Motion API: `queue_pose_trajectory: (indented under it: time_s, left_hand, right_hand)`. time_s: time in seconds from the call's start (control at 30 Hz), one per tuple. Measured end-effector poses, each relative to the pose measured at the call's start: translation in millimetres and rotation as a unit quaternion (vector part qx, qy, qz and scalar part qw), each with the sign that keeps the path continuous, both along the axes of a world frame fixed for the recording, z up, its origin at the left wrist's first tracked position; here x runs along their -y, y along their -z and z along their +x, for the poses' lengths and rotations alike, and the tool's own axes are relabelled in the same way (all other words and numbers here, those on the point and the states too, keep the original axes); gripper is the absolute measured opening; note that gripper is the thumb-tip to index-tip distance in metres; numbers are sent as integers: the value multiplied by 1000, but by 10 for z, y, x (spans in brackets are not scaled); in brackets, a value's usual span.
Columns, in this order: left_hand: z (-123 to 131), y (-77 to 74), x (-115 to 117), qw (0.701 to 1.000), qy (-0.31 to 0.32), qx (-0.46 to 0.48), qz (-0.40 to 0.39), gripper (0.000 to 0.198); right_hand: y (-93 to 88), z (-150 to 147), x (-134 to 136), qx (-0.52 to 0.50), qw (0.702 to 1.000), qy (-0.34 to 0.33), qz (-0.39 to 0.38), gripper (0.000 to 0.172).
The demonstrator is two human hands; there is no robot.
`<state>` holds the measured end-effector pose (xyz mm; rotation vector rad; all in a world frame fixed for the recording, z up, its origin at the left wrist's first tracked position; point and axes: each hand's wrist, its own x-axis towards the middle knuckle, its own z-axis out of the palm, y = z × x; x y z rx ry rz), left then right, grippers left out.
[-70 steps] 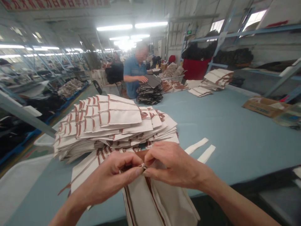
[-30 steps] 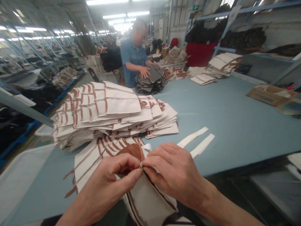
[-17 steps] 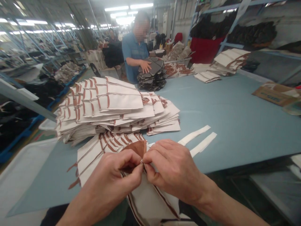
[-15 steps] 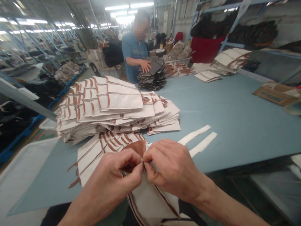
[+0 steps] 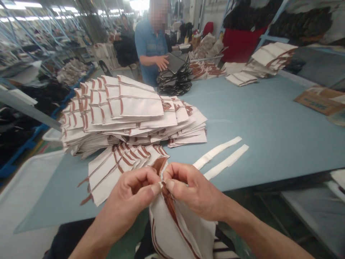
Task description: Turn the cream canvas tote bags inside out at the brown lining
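Note:
Between my two hands hangs a sewn fabric piece [image 5: 185, 226], off-white with brown trim, over my lap. My left hand [image 5: 134, 192] pinches its upper seam between thumb and forefinger. Right beside it, my right hand [image 5: 192, 190] pinches the same seam, the fingertips of both almost touching. Brown lining shows in the fold below the fingertips. Just beyond my hands, a fanned row of similar white and brown pieces [image 5: 104, 172] lies on the blue-grey table [image 5: 258, 126]. Two off-white fabric strips [image 5: 219, 151] lie to the right of my right hand.
A large pile of white pieces with brown edges [image 5: 140, 100] covers the table's left. Across the table, a person in a blue shirt [image 5: 151, 43] touches a stack of dark pieces [image 5: 176, 73]. More white pieces [image 5: 275, 54] and a cardboard box [image 5: 319, 100] stand at right.
The held piece has turned and opened, so more brown lining shows below my fingers. Both hands keep pinching the seam. The view has tilted slightly downward.

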<state>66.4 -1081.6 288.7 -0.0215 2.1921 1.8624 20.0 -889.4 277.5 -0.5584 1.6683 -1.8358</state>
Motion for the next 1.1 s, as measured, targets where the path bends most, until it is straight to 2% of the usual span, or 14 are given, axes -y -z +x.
queue_pose_trajectory:
  time_s: [0.23,0.4,0.6,0.8,0.9,1.03,1.1]
  left_hand:
    - [6,-156,7,994,22,-55,-86,30]
    - [-28,-211,27,992,59,-20,-113,35]
    - [-66,-309,43,988,84,12,-132,34]
    - [-96,-299,31,984,70,-9,-161,25]
    - [-98,-282,54,984,58,-19,-166,27]
    - [-75,-328,79,985,68,-19,-159,31]
    - [-62,-375,76,983,78,-36,-165,29]
  right_hand:
    - [-67,17,-33,-94,993,39,57,11]
    - [-46,-1,-37,-154,985,45,69,9]
    - [-7,-2,-24,-283,952,87,74,11]
    - [3,-29,12,-326,937,114,60,9]
    - [8,-38,28,-339,932,114,68,10]
    - [1,-91,17,-428,892,142,41,8]
    - [-19,-139,3,-468,875,123,13,12]
